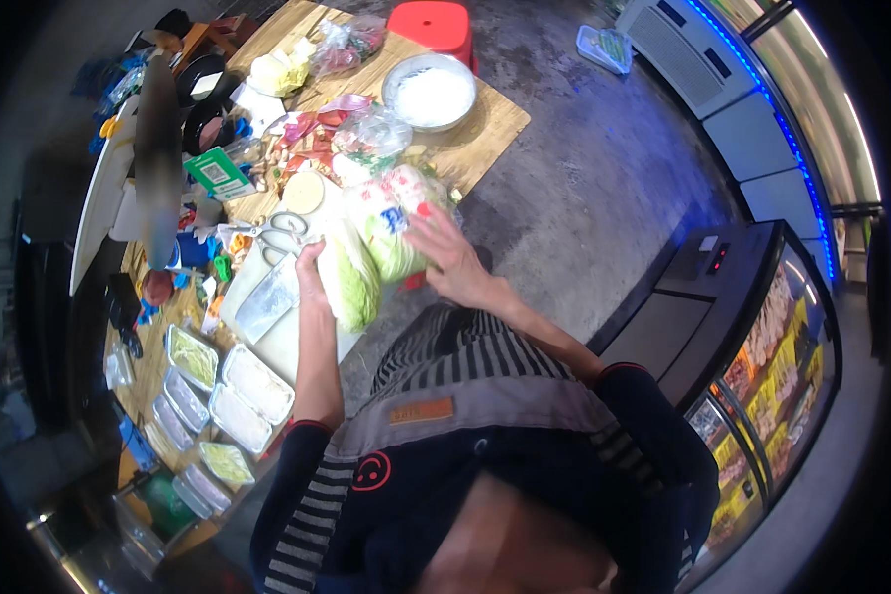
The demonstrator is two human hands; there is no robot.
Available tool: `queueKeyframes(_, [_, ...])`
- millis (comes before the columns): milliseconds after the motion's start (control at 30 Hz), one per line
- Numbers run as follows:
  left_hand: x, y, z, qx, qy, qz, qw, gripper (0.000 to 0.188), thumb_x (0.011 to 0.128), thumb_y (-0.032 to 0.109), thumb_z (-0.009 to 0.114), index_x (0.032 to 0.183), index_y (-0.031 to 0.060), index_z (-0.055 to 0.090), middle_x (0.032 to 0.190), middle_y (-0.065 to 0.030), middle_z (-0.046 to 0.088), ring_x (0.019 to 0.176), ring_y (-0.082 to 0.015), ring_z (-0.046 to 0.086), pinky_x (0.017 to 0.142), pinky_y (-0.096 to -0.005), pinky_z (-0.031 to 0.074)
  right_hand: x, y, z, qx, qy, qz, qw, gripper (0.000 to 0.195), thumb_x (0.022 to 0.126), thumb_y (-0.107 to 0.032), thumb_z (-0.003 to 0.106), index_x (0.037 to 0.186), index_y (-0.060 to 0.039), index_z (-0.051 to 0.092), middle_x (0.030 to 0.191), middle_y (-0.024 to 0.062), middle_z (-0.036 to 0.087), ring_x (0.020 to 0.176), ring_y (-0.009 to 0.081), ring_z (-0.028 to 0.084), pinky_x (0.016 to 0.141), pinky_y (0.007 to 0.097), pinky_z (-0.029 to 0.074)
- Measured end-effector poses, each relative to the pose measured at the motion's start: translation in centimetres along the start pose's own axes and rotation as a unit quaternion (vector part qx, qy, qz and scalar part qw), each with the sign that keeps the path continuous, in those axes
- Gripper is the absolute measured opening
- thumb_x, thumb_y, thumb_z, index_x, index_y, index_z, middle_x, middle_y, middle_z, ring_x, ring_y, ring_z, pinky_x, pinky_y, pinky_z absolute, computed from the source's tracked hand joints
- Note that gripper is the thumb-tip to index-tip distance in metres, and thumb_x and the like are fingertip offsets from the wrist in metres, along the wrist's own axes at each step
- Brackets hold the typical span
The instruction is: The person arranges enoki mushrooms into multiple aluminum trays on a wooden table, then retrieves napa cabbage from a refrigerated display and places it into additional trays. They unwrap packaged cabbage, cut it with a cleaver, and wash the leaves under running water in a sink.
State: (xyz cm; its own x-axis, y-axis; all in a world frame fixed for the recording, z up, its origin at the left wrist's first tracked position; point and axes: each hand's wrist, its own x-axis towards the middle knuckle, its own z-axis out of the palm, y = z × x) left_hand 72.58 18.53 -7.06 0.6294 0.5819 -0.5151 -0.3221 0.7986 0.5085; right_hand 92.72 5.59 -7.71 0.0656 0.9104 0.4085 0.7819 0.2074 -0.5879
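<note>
My left hand (pixel 316 278) holds a pale green napa cabbage (pixel 358 293) along its left side, thumb uppermost and the other fingers hidden. Against it lies a second cabbage (pixel 397 249) in a clear plastic bag with red and blue print. My right hand (pixel 457 260) grips this bagged cabbage from the right, its fingers spread over the plastic. Beneath and left of the cabbages is a white cutting board (pixel 239 297). A broad cleaver blade (pixel 267 301) rests on the board, and a pair of scissors (pixel 273 236) lies just beyond it.
Plastic trays (pixel 249 405), some holding shredded vegetable (pixel 193 358), crowd the near left. Farther along the wooden table (pixel 494 122) are a bowl of white contents (pixel 429 93), onion skins (pixel 312 134) and a green code stand (pixel 219 174). A glass-fronted display case (pixel 768 371) stands right.
</note>
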Motion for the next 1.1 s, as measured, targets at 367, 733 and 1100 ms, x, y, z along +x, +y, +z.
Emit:
queueKeyframes(367, [3.5, 3.4, -1.4, 0.183, 0.106, -0.023, 0.977, 0.057, 0.064, 0.028, 0.052, 0.113, -0.0014, 0.048, 0.101, -0.0177, 0.057, 0.087, -0.033, 0.057, 0.077, -0.043, 0.048, 2.2, 7.7, 4.6, 0.585, -0.038, 0.404, 0.702, 0.091, 0.066, -0.021, 0.075, 0.136, -0.0097, 0.018, 0.135, 0.0159, 0.027, 0.125, 0.0265, 0.027, 0.101, 0.0372, 0.029])
queueKeyframes(733, [0.3, -2.3, 11.6, 0.191, 0.193, -0.021, 0.962, 0.059, 0.059, 0.023, 0.05, 0.11, -0.0068, 0.046, 0.097, -0.0228, 0.055, 0.086, -0.0388, 0.056, 0.079, -0.0482, 0.047, -0.5, 13.3, -0.4, 0.76, -0.097, 0.394, 0.508, 0.092, 0.067, -0.017, 0.074, 0.137, -0.0048, 0.016, 0.133, 0.0106, 0.033, 0.12, 0.0187, 0.035, 0.098, 0.0301, 0.031])
queueKeyframes(1100, [15.4, -8.7, 30.3, 0.198, 0.103, -0.085, 0.971, 0.066, 0.056, 0.023, 0.048, 0.114, -0.0076, 0.046, 0.101, -0.0257, 0.055, 0.088, -0.0395, 0.057, 0.08, -0.0465, 0.048, 0.9, 30.8, -19.1, 0.791, -0.06, 0.327, 0.514, 0.069, 0.069, -0.016, 0.071, 0.127, -0.0011, 0.036, 0.116, 0.0102, 0.051, 0.104, 0.0175, 0.051, 0.09, 0.031, 0.041])
